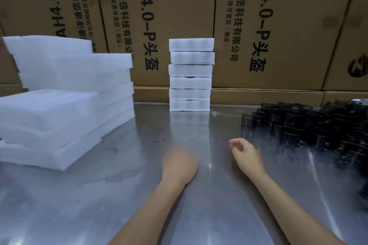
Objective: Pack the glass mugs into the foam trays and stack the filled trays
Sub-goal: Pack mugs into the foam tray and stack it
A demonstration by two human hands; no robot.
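Head view: the metal desk (pixel 199 195) has bare room in the middle, walled behind by cardboard boxes (pixel 268 26). Empty foam trays (pixel 65 109) pile at the left edge; six filled trays (pixel 190 74) stack at the back. Dark glass mugs (pixel 310 125) crowd the right. The left hand (pixel 179 163) is blurred, its fingers unreadable. The right hand (pixel 246 154) holds nothing, its fingers (pixel 236 142) loosely curled.

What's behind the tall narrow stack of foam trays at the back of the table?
Behind the stack of foam trays stand printed cardboard boxes. The stack hides the part of them directly behind it.
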